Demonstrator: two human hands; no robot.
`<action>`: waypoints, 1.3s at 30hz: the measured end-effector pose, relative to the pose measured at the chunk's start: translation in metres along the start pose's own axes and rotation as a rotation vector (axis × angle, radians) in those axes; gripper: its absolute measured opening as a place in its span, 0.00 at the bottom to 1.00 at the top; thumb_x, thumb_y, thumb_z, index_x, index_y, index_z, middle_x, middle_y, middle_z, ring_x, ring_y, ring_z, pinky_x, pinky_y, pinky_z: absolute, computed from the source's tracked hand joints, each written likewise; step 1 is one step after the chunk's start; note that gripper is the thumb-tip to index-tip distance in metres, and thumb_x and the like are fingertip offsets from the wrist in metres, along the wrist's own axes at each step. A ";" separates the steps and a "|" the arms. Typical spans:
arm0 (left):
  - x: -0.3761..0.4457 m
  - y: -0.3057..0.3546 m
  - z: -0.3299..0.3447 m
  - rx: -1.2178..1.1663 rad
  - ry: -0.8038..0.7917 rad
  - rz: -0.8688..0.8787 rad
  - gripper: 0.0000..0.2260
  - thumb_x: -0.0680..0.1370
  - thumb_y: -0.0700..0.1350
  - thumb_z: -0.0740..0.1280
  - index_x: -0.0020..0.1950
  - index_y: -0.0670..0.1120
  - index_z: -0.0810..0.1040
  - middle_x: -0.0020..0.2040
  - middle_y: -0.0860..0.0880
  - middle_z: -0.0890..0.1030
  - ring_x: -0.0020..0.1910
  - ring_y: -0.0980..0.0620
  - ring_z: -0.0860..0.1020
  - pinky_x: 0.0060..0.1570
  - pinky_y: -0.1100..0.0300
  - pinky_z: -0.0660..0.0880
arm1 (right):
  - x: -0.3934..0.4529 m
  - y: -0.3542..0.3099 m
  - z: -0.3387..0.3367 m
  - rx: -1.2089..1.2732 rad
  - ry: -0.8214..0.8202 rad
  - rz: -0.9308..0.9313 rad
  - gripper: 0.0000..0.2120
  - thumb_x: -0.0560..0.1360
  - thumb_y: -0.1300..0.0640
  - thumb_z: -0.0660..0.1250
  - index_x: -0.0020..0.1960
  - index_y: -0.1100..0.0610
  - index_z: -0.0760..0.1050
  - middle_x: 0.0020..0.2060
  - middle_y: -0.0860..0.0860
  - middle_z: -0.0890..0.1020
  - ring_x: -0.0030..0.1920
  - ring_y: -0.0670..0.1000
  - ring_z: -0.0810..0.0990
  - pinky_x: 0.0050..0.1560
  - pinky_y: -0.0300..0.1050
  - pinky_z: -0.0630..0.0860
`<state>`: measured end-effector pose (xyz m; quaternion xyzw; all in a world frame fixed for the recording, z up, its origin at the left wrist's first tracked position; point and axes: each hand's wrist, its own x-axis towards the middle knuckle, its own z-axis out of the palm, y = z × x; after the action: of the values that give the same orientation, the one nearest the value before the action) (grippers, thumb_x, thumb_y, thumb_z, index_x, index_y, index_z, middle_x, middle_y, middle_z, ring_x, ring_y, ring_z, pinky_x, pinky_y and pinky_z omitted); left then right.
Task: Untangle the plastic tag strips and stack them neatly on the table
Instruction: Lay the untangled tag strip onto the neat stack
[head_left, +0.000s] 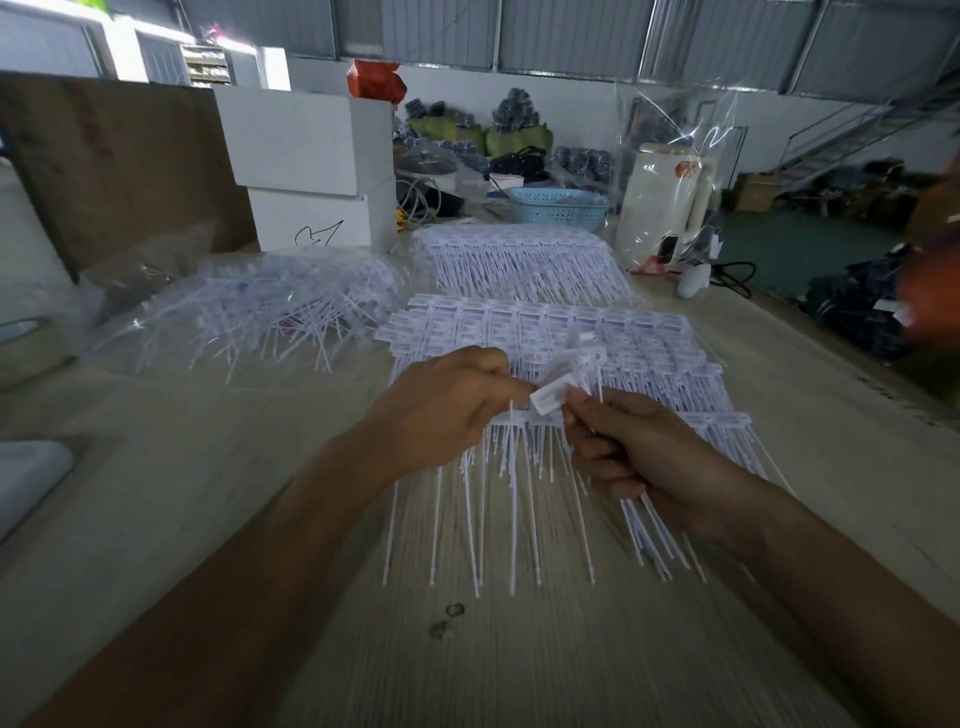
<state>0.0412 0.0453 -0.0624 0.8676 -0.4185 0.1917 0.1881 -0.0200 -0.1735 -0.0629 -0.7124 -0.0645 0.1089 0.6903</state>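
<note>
A white plastic tag strip with long thin tails hangs between my hands above the wooden table. My left hand pinches its left end, and my right hand grips its right part together with a bunch of tails. Under and behind my hands lies a flat stack of tag strips. A second neat stack lies farther back. To the left, a tangled heap of strips sits in a clear plastic bag.
Two stacked white boxes stand at the back left beside a brown board. A blue plastic basket and a white jug in clear wrap stand at the back. The table's right edge drops to the floor.
</note>
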 end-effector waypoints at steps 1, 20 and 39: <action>0.000 0.002 0.001 -0.025 0.015 -0.023 0.15 0.82 0.44 0.66 0.67 0.55 0.78 0.50 0.50 0.80 0.50 0.51 0.76 0.46 0.52 0.75 | 0.001 0.000 0.000 0.029 0.006 -0.013 0.12 0.77 0.46 0.66 0.43 0.54 0.72 0.29 0.47 0.62 0.26 0.45 0.57 0.22 0.36 0.55; 0.008 0.028 0.018 -0.327 0.213 -0.022 0.18 0.74 0.38 0.71 0.63 0.49 0.75 0.54 0.57 0.77 0.55 0.64 0.71 0.53 0.73 0.66 | 0.004 0.002 0.006 -0.037 0.124 -0.122 0.13 0.79 0.53 0.69 0.39 0.53 0.70 0.28 0.48 0.62 0.27 0.46 0.57 0.25 0.39 0.55; 0.009 0.019 0.016 -0.320 0.330 -0.081 0.10 0.80 0.41 0.69 0.59 0.46 0.84 0.45 0.58 0.83 0.42 0.69 0.79 0.44 0.74 0.73 | 0.004 0.002 -0.001 -0.019 0.151 -0.197 0.14 0.77 0.49 0.67 0.46 0.61 0.73 0.27 0.47 0.63 0.26 0.46 0.59 0.25 0.37 0.59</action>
<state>0.0343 0.0210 -0.0685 0.7996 -0.3722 0.2545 0.3967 -0.0157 -0.1736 -0.0653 -0.7152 -0.0828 -0.0140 0.6939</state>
